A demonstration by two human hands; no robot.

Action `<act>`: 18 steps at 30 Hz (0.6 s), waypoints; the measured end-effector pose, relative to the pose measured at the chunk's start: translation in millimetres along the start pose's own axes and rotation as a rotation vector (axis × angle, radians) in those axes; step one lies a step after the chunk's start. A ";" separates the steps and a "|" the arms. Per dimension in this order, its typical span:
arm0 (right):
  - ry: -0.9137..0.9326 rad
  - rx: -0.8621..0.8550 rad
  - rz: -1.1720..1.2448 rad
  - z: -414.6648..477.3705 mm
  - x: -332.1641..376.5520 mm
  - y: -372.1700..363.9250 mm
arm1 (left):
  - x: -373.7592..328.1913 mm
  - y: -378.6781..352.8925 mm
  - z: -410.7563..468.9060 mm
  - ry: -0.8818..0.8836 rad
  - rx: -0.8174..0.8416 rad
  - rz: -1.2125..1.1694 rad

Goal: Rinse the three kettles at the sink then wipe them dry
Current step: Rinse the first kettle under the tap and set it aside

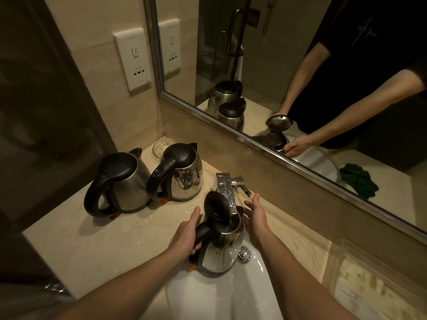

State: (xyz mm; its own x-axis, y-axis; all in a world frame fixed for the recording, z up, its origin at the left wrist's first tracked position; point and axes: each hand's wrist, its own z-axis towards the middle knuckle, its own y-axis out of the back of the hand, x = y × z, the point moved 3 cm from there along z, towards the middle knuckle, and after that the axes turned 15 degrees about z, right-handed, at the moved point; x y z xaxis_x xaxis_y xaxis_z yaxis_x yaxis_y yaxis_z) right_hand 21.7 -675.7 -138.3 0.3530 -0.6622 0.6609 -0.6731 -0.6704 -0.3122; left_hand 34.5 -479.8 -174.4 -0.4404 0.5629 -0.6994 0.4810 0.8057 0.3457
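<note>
Fig., L to R. Left kettle [117, 181] and middle kettle [182, 174] stand upright, lids down, just beside each other on the surface [104, 239]. Both are beaded w/ water, and a glass dish [161, 146] sits behind them.

Centre: the third kettle [219, 248] is held over the sink [219, 296], lid flipped up, mouth under the faucet [227, 188]. Left hand [187, 236] has its fingers [195, 214] wrapped round the black handle. Right hand [256, 218] is flat, fingers straight, at the spout side of the rim; contact vs. a small gap can't be told.

Far R: a green cloth [358, 181], seen only in the mirror, lies on the surface.

Handling (judged):
- Steel shell is rigid but wet, so prob. slick. The moulded handle is the sure hold.
- Weight likely climbs as water goes in, pulling the spout end down, so a second palm under or against the body would steady it.
- The hinged lid looks like the weak part, not a place to lift by.
- The underside holds electrical contacts, so best kept out of the stream.
</note>
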 end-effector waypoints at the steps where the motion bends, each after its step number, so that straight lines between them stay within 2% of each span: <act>1: 0.000 0.001 0.003 0.0 0.0 -0.2 | 0.0 -0.1 0.0 0.008 -0.004 0.000; 18: 0.006 0.003 0.009 0.2 0.1 -3.9 | 0.1 1.5 -0.6 -0.003 -0.017 -0.006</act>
State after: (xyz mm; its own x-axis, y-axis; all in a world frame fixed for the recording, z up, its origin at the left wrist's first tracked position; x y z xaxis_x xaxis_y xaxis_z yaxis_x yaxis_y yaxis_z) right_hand 24.5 -673.2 -137.2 0.3428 -0.6662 0.6623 -0.6744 -0.6653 -0.3202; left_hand 34.7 -478.4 -173.6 -0.4409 0.5578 -0.7031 0.4657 0.8119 0.3521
